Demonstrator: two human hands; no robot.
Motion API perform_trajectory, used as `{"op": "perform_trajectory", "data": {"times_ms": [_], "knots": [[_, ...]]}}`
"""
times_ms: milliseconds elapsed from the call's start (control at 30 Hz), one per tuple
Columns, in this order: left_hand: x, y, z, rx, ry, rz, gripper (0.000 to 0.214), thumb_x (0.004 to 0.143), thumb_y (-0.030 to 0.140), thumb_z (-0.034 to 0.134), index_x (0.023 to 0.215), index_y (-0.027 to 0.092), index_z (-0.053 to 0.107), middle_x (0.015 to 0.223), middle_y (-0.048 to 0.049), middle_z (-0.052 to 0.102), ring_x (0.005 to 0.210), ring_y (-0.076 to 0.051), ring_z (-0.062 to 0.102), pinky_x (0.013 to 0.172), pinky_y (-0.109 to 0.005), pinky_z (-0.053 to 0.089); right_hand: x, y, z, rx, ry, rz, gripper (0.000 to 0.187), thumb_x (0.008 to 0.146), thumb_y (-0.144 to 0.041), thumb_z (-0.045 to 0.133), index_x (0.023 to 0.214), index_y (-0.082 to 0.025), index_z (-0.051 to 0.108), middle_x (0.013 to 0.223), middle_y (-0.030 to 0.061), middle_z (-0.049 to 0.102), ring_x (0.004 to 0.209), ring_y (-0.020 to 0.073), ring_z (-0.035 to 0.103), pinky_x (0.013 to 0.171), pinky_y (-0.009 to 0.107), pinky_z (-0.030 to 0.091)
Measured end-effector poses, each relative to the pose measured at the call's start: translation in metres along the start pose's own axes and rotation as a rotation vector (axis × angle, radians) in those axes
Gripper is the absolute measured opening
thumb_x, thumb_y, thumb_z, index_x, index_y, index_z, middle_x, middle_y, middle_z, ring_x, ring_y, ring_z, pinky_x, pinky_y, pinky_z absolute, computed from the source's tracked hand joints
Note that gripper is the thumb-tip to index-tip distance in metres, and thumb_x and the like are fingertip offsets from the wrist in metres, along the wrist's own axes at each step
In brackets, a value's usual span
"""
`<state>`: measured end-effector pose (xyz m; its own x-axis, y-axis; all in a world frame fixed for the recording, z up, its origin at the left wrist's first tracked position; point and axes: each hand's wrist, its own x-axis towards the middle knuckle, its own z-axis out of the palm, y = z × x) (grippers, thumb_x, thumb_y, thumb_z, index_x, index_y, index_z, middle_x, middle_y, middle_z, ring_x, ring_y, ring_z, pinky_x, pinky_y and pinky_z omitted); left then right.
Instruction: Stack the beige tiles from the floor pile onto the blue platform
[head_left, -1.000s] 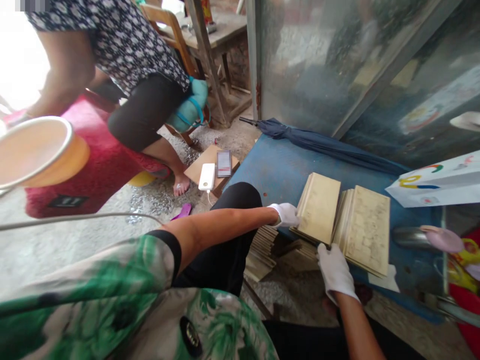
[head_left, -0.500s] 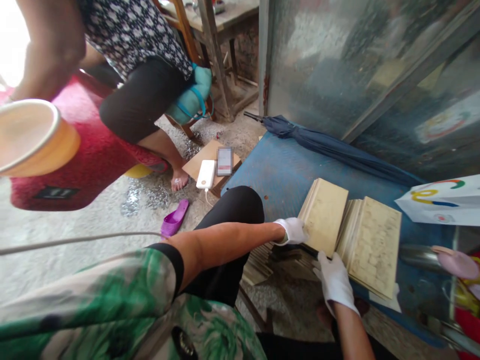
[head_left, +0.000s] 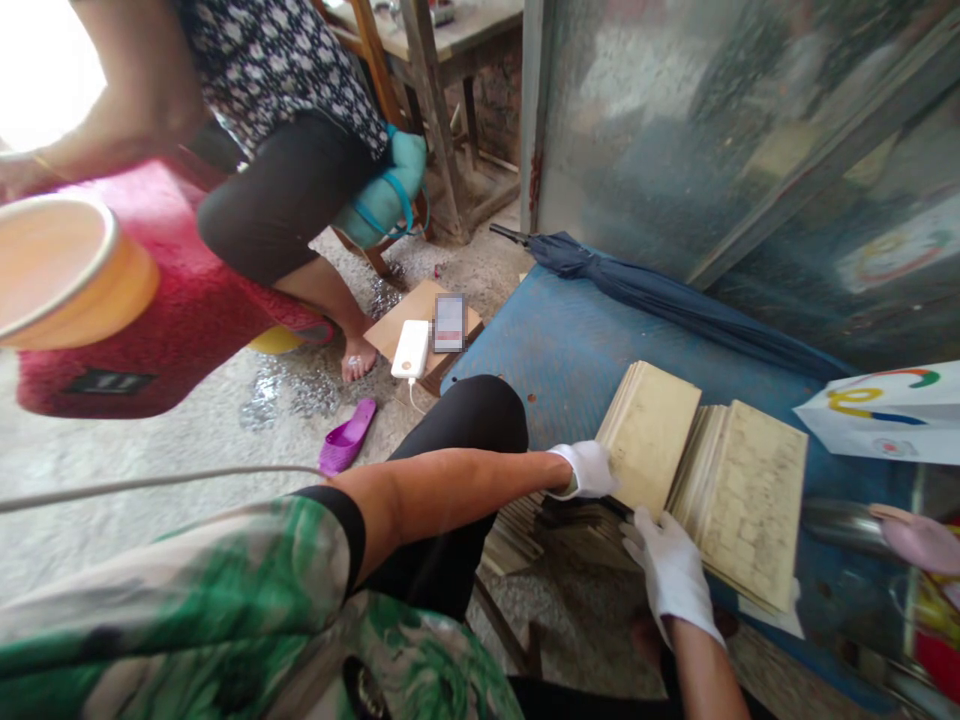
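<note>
Left hand at near-left edge, right hand at near end of thin-board stack; grip unclear on both | stack on blue counter, just beyond hands | probably stiff, heavyish together, apt to slide; grasp opposite edges.

Folded navy umbrella along the far edge of the blue table, white printed bag by one end. Purple slipper on the floor, plus a brown box holding a phone and some corded white gadget. Person in a floral top sits near an orange basin.
</note>
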<state>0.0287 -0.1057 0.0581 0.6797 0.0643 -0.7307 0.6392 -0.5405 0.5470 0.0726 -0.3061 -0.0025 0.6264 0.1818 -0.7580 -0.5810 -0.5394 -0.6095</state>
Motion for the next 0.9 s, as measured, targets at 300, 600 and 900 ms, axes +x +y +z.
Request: {"op": "perform_trajectory", "data": {"times_ms": [300,600,900], "knots": [[-0.011,0.004,-0.002,-0.011,0.017,0.013,0.042,0.092,0.039,0.051,0.115,0.009,0.069,0.111,-0.015,0.07,0.098,-0.025,0.068,0.077,-0.028,0.051,-0.012,-0.009,0.003,0.049,-0.015,0.017,0.063,0.056,-0.055,0.076,0.102,-0.016,0.058,0.103,0.0082,0.069,0.097,0.0221,0.069,0.088,0.029,0.057],[-0.01,0.007,0.0,-0.081,0.044,-0.018,0.037,0.089,0.037,0.053,0.109,0.01,0.071,0.109,-0.0155,0.071,0.097,-0.026,0.068,0.076,-0.03,0.054,-0.026,-0.031,0.007,0.101,0.059,0.07,0.075,0.042,-0.056,0.08,0.1,-0.012,0.06,0.095,0.0115,0.07,0.096,0.0269,0.069,0.084,0.032,0.058],[0.0,0.001,-0.003,-0.282,0.117,-0.124,0.044,0.085,0.053,0.061,0.106,0.016,0.073,0.101,-0.01,0.072,0.092,-0.022,0.069,0.074,-0.026,0.052,-0.043,-0.044,0.0,0.189,0.106,0.041,0.08,0.047,-0.061,0.087,0.104,-0.012,0.061,0.081,0.0101,0.071,0.091,0.0294,0.071,0.076,0.039,0.061]]}}
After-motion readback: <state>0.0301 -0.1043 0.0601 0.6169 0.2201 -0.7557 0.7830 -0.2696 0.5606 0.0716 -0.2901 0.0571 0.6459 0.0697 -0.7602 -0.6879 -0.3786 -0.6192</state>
